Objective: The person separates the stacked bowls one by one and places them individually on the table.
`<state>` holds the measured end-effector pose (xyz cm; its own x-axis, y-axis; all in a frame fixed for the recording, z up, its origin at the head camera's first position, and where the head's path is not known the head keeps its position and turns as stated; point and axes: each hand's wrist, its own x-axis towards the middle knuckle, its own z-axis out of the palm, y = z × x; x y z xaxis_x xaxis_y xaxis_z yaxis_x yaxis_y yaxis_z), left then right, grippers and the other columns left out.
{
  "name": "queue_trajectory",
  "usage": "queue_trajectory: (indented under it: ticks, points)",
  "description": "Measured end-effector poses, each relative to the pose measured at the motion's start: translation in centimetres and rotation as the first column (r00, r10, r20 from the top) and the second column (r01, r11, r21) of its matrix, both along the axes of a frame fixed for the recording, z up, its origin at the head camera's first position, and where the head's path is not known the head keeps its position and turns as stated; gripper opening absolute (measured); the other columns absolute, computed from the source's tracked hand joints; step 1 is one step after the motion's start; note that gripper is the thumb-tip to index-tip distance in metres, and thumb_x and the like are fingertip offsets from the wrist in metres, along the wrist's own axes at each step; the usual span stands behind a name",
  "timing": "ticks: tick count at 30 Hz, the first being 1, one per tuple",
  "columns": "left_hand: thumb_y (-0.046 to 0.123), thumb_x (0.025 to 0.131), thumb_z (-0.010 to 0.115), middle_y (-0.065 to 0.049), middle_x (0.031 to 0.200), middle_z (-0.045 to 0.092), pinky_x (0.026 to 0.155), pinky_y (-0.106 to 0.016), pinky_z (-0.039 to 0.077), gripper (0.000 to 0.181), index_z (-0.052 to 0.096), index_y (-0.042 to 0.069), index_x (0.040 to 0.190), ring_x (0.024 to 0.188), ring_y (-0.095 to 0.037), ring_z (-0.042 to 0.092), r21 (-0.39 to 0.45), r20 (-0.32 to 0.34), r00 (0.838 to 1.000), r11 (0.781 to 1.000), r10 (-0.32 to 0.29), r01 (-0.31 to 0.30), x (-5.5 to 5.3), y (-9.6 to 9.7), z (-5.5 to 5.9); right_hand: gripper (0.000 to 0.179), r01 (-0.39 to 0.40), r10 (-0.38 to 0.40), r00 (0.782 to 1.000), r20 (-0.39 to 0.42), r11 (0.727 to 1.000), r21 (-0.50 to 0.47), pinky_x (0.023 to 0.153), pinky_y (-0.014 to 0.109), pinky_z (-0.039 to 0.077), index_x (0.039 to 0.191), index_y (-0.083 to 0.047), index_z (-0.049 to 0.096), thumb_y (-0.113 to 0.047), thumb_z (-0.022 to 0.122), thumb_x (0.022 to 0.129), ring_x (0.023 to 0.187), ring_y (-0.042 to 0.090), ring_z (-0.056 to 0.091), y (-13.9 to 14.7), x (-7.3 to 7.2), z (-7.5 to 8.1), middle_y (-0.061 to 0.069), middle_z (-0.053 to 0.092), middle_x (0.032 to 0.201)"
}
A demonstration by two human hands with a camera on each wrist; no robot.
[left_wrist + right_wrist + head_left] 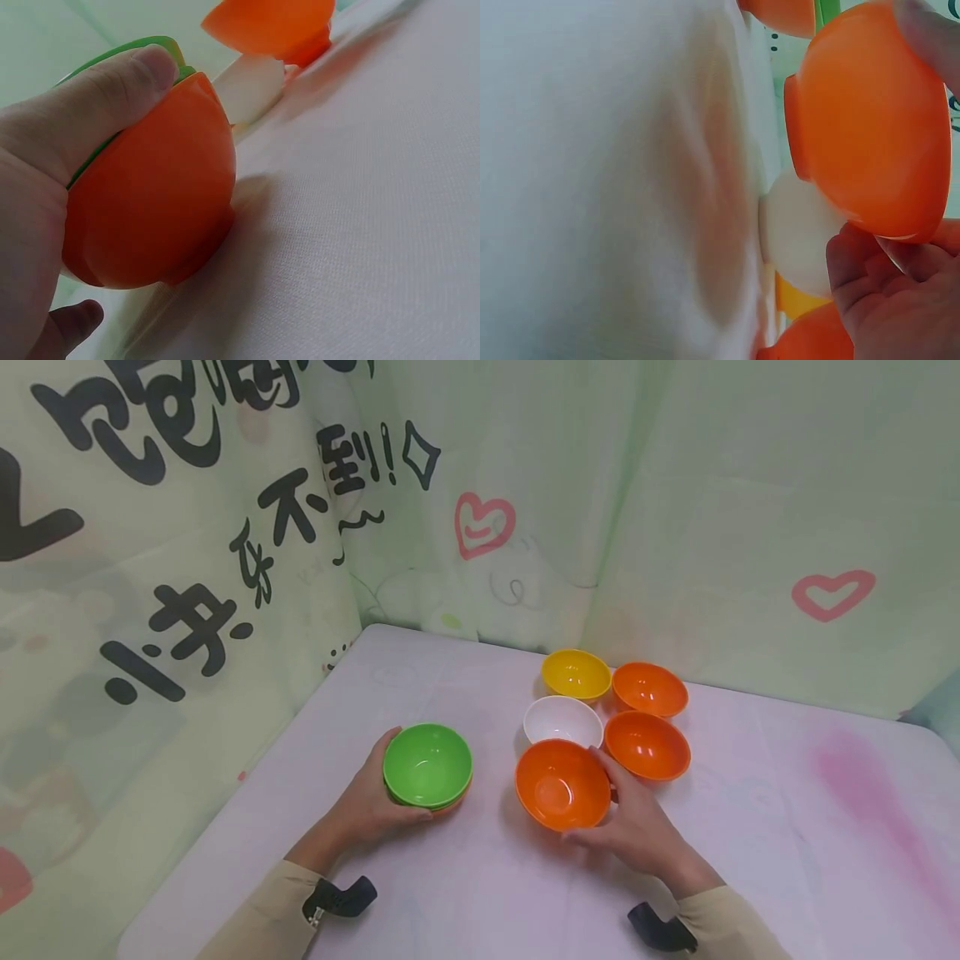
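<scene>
Left hand (369, 800) curled round green bowl (427, 766) nested in lower orange bowl (161, 180), right hand (641, 822) gripped separate orange bowl (561, 787) to its left, probably keeping openings upward.

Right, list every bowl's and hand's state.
Round glossy green bowl: empty, top of stack
Round glossy orange bowl beneath: interior hidden
Front round orange bowl: empty, held
Two rear round orange bowls: upright, empty
Round glossy yellow bowl: upright, empty
Round white bowl: upright, empty
Left hand: holding stack
Right hand: holding front bowl

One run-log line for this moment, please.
left hand: holds stack, green bowl topmost, orange bowl lowest | right hand: holds another orange bowl | table: white bowl, yellow bowl, two orange bowls
</scene>
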<state>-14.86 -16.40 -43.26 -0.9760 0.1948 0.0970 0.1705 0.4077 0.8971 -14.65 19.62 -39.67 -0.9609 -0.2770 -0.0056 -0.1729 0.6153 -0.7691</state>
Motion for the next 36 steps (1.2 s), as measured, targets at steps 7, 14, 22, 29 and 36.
queue_trajectory:
  ticks: [7, 14, 22, 29, 36]
  points:
    - [0.021, 0.065, 0.094, -0.022, 0.149, 0.039, 0.111, -0.057, 0.033, 0.123, 0.013, 0.000, 0.155, 0.135, -0.039, 0.041, -0.013, 0.012, 1.000, 1.000, 0.009, -0.009, -0.1, 0.1, 0.0, 0.113, -0.020, 0.020, 0.999, 0.036, 1.000, 0.006, 0.092, 0.048, 0.054, 0.154, -0.007, 0.031, -0.045, 0.091, 0.067, 0.124, 0.032, 0.047, 0.5, -0.1, -0.4, 0.013, 0.044, 0.149]
    - [0.021, 0.065, 0.094, -0.022, 0.150, 0.038, 0.111, -0.058, 0.032, 0.124, 0.012, 0.000, 0.156, 0.136, -0.039, 0.041, -0.017, 0.022, 1.000, 1.000, 0.018, -0.017, -0.1, 0.2, -0.1, 0.111, -0.049, 0.049, 0.994, 0.096, 0.999, -0.002, 0.094, 0.050, 0.053, 0.153, -0.010, 0.032, -0.044, 0.092, 0.066, 0.124, 0.031, 0.048, 0.8, -0.4, -0.3, 0.011, 0.048, 0.145]
    - [0.020, 0.065, 0.094, -0.022, 0.150, 0.038, 0.112, -0.057, 0.032, 0.124, 0.012, 0.000, 0.156, 0.136, -0.039, 0.040, -0.004, 0.026, 1.000, 1.000, 0.013, -0.013, -0.1, 0.3, -0.1, 0.112, -0.055, 0.057, 0.990, 0.128, 0.998, -0.020, 0.097, 0.053, 0.050, 0.153, -0.012, 0.032, -0.043, 0.093, 0.065, 0.128, 0.031, 0.046, 1.0, -0.4, -0.7, 0.009, 0.048, 0.145]
    - [0.021, 0.064, 0.094, -0.022, 0.151, 0.037, 0.112, -0.058, 0.031, 0.125, 0.012, 0.001, 0.156, 0.137, -0.039, 0.039, 0.002, 0.036, 0.999, 1.000, 0.023, -0.023, 0.0, 0.4, 0.1, 0.113, -0.046, 0.048, 0.987, 0.151, 0.999, -0.014, 0.098, 0.053, 0.049, 0.154, -0.013, 0.030, -0.044, 0.093, 0.065, 0.130, 0.031, 0.045, 1.1, -0.6, -1.0, 0.008, 0.047, 0.146]
    - [0.020, 0.064, 0.094, -0.022, 0.151, 0.037, 0.113, -0.057, 0.030, 0.124, 0.012, 0.001, 0.156, 0.137, -0.039, 0.039, 0.010, 0.035, 0.999, 1.000, 0.024, -0.024, -0.1, 0.5, 0.1, 0.113, -0.062, 0.065, 0.988, 0.142, 0.998, -0.029, 0.097, 0.052, 0.050, 0.155, -0.013, 0.029, -0.044, 0.092, 0.066, 0.130, 0.032, 0.044, 1.1, -0.8, -1.3, 0.008, 0.046, 0.146]
